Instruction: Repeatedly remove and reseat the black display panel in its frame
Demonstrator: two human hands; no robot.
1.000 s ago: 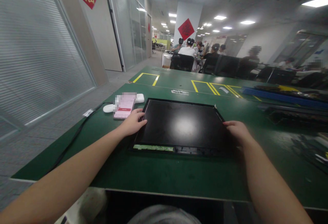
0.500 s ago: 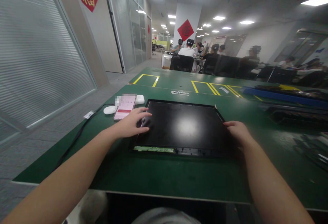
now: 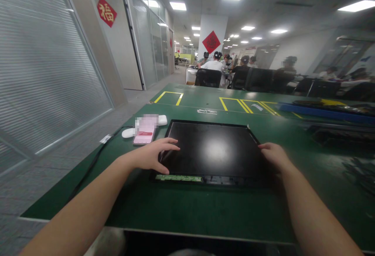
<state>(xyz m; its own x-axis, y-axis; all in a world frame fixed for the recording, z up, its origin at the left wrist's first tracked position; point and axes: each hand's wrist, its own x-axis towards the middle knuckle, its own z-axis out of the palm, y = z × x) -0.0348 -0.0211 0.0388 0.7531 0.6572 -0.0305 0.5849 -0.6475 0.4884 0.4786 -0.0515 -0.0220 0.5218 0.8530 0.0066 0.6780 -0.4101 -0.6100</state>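
Observation:
A flat black display panel lies on the green table, with a green circuit strip along its near edge. My left hand rests on the panel's left edge, fingers stretched out over the black surface and thumb down at the side. My right hand lies against the panel's right edge, fingers curled over the rim. Neither hand lifts the panel.
A pink phone and a white charger with a black cable lie left of the panel. Yellow tape boxes mark the far table. Blue trays and dark parts sit at the right. Several seated people work beyond.
My left hand has slid from the panel's left edge further onto its surface, fingers spreading. The right hand stays at the right edge. The camera tilted slightly up.

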